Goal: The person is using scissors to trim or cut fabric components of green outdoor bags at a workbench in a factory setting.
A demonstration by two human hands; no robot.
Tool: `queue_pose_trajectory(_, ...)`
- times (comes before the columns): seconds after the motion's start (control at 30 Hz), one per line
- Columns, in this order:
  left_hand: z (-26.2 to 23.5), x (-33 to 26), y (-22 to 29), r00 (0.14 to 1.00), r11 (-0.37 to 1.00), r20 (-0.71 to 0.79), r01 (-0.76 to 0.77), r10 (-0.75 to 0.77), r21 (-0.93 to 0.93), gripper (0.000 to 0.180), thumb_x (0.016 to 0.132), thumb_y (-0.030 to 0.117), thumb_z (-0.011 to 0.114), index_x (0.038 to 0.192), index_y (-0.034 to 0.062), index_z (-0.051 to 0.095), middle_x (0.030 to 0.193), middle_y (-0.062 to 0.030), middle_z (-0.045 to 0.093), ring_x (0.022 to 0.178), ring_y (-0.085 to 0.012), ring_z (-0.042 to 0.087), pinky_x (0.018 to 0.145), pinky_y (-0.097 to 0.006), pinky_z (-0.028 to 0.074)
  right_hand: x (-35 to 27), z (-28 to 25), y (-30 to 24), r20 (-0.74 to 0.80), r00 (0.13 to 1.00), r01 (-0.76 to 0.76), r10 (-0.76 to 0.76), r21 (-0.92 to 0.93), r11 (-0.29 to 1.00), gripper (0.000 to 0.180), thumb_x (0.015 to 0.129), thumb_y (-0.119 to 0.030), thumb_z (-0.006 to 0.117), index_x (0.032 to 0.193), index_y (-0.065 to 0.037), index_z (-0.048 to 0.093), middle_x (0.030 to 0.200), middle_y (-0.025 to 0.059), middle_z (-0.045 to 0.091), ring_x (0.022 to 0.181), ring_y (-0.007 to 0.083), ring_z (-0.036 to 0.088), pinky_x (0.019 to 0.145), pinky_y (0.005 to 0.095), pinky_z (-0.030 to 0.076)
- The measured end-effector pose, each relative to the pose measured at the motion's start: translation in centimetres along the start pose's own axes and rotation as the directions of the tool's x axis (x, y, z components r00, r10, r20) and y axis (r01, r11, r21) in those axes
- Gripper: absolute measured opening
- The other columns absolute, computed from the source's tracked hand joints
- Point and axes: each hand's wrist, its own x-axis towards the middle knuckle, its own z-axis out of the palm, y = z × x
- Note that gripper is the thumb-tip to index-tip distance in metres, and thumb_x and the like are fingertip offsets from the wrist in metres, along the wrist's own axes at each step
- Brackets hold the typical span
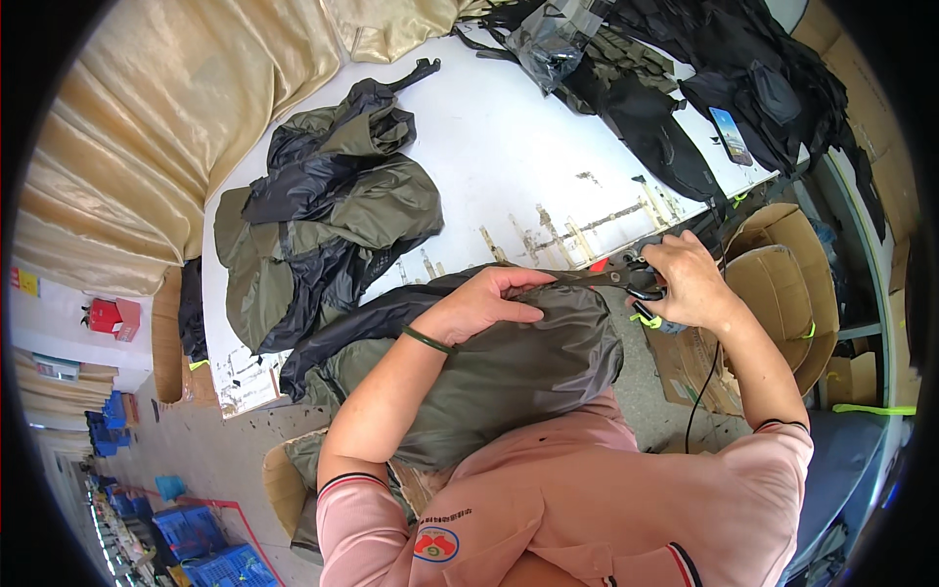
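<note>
My right hand (690, 281) grips a pair of scissors (604, 279) by the dark handles, the blades pointing left toward my other hand. Under the blade tips lies the upper edge of a dark olive fabric piece (489, 391), shiny and spread over my lap. My left hand (477, 311) holds that fabric by its edge, with thumb and forefinger toward the scissors; its other fingers are mostly hidden. A black strip of cloth (342, 328) runs from near my left hand along the table's front edge.
A crumpled olive and black fabric heap (333, 210) lies left on the white table (489, 147). Black fabric pieces (646, 127) and a phone (730, 135) are at the far right. Cardboard boxes (782, 293) stand right of my knees, near a hanging black cord (699, 401).
</note>
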Motion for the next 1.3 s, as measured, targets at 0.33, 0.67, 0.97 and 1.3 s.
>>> queue_pose_trajectory(0.33, 0.07, -0.19, 0.0, 1.0, 1.0, 0.021, 0.011, -0.011, -0.011, 0.053, 0.08, -0.006, 0.072, 0.131, 0.001, 0.058, 0.107, -0.0012, 0.064, 0.092, -0.0077, 0.058, 0.084, -0.023, 0.05, 0.35, -0.02, -0.12, -0.02, 0.995, 0.094, -0.095, -0.045, 0.995, 0.039, 0.061, -0.029, 0.082, 0.081, -0.006, 0.058, 0.079, 0.008, 0.061, 0.082, 0.0269, 0.056, 0.081, 0.0374, 0.038)
queue_pose_trajectory(0.67, 0.12, -0.13, -0.17, 1.0, 1.0, 0.015, 0.022, -0.022, 0.0, 0.052, 0.079, -0.004, 0.073, 0.129, 0.0011, 0.06, 0.1, 0.0004, 0.062, 0.088, -0.007, 0.057, 0.08, -0.022, 0.049, 0.38, 0.52, 0.1, -0.035, 0.995, 0.09, -0.091, -0.024, 0.996, 0.037, 0.063, -0.03, 0.081, 0.079, -0.006, 0.056, 0.076, 0.0081, 0.061, 0.08, 0.0278, 0.056, 0.08, 0.0376, 0.038)
queue_pose_trajectory(0.97, 0.19, -0.09, -0.22, 0.999, 0.999, 0.015, 0.034, -0.034, -0.005, 0.051, 0.08, -0.005, 0.072, 0.129, -0.0005, 0.059, 0.101, -0.0035, 0.066, 0.085, -0.0091, 0.062, 0.079, -0.023, 0.051, 0.8, 0.88, 0.73, 0.027, 0.991, 0.129, -0.13, 0.037, 0.991, 0.04, 0.061, -0.036, 0.086, 0.072, -0.008, 0.059, 0.061, 0.0068, 0.054, 0.066, 0.0272, 0.055, 0.073, 0.0357, 0.037)
queue_pose_trajectory(1.3, 0.05, 0.22, -0.74, 0.999, 1.0, 0.043, 0.019, -0.019, 0.001, 0.049, 0.081, -0.005, 0.071, 0.128, -0.0009, 0.06, 0.106, -0.0038, 0.066, 0.089, -0.0086, 0.06, 0.078, -0.023, 0.05, 0.88, 0.13, 0.5, 0.04, 0.99, 0.134, -0.134, 0.004, 0.991, 0.029, 0.063, -0.028, 0.079, 0.073, -0.007, 0.062, 0.06, 0.011, 0.057, 0.068, 0.0314, 0.061, 0.079, 0.0375, 0.041)
